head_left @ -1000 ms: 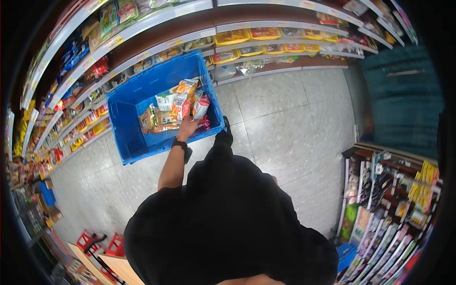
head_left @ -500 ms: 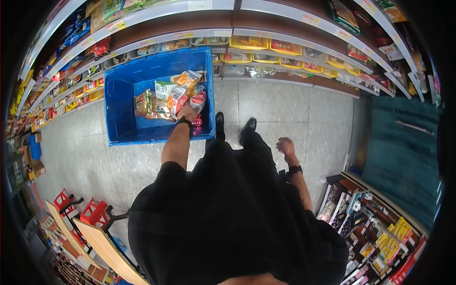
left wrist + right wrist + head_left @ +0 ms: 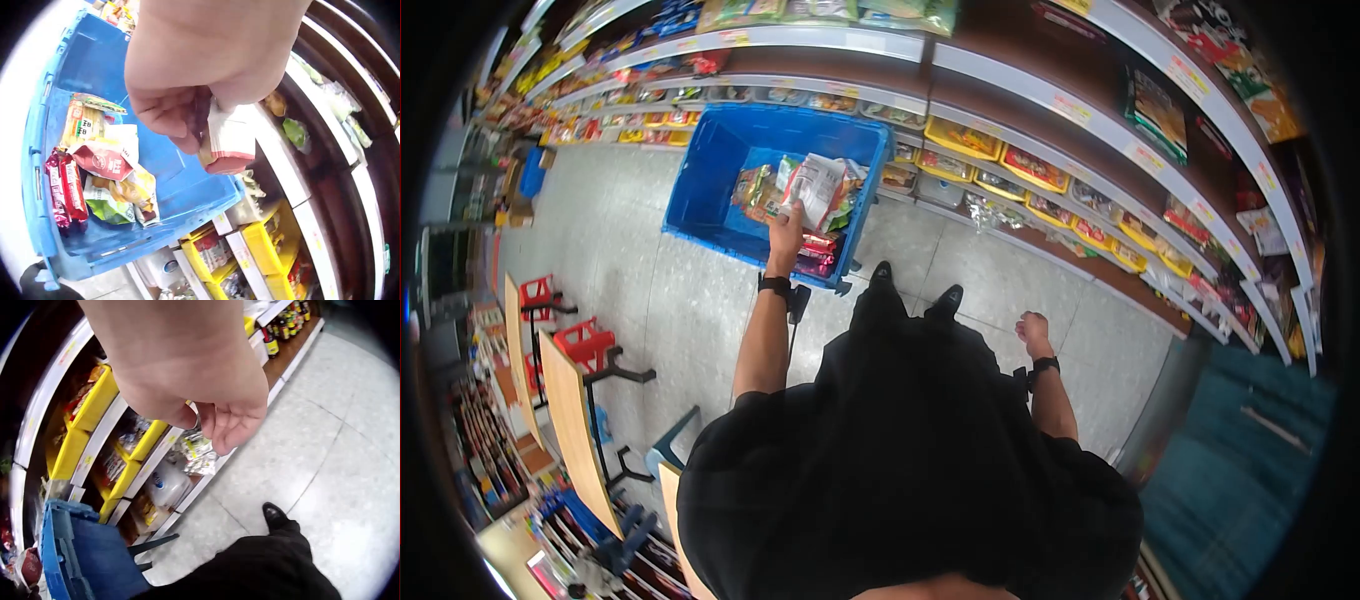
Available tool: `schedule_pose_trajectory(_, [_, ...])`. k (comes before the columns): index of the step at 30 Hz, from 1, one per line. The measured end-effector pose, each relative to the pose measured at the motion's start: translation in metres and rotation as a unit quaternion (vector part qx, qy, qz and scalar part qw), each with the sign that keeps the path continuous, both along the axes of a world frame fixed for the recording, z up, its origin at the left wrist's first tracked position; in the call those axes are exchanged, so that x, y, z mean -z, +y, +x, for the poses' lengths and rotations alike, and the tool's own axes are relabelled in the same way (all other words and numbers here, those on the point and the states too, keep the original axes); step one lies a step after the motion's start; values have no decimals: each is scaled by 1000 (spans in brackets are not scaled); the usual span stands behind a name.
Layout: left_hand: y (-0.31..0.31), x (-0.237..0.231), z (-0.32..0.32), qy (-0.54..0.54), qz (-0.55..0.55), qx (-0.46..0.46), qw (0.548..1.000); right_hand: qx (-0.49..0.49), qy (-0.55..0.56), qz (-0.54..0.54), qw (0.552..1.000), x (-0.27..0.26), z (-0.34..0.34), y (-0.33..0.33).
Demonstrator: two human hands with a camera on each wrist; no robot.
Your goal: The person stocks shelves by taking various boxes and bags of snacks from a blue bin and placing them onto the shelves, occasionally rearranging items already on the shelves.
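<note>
My left hand [image 3: 786, 238] grips a white and red snack bag [image 3: 815, 183] over the blue crate [image 3: 720, 150]. In the left wrist view the fingers and thumb pinch that bag's edge. Inside the crate lie several packets: a noodle-like packet [image 3: 84, 125], a red and white bag [image 3: 103, 157], a yellow and white bag [image 3: 140, 190] and shiny red packs [image 3: 74, 187]. My right hand [image 3: 1032, 328] hangs beside the body with its fingers loosely curled and nothing in it.
Store shelves [image 3: 1040, 95] with yellow bins [image 3: 963, 138] of packaged goods run behind the crate. My shoes [image 3: 947, 297] stand on the tiled floor to its right. Wooden tabletops [image 3: 578, 430] and red stools [image 3: 585, 345] are at lower left; a dark green panel [image 3: 1250, 460] is at right.
My left hand has lifted the white and red bag off the packets in the crate. The right hand has come into view and hangs at the side. The head view has turned.
</note>
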State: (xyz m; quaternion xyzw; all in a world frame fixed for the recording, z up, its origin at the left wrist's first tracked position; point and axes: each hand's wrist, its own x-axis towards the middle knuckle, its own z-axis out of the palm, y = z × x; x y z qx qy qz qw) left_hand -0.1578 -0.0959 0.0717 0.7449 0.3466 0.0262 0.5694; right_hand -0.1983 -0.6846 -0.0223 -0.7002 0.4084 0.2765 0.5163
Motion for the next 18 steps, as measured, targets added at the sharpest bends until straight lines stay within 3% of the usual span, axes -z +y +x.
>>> schedule_pose_trajectory(1, [-7, -18, -4, 1, -63, -40, 997, -28, 6, 20, 999, -8, 19, 12])
schedule_pose_trajectory(2, [-14, -37, -5, -6, -59, -52, 997, -40, 0, 24, 999, -14, 37, 30])
schedule_pose_trajectory(5, [-39, -101, 6, -120, -204, -114, 965, -114, -37, 86, 989, -30, 82, 86])
schedule_pose_trajectory(7, [-23, -100, 20, -121, -207, -121, 963, -146, -51, 111, 982, -44, 99, 123])
schedule_pose_trajectory(10, [0, -109, 49, -146, -200, -125, 961, -297, -51, 134, 944, -65, 115, 163])
schedule_pose_trajectory(14, [43, -105, 100, -158, -197, -113, 961, -378, -41, 106, 919, -72, 131, 166])
schedule_pose_trajectory(16, [70, -99, 134, -154, -196, -101, 963, -304, -50, 50, 950, -46, 120, 114])
schedule_pose_trajectory(18, [88, -100, 165, -201, -193, -103, 955, -383, -186, -14, 905, 7, 101, 45])
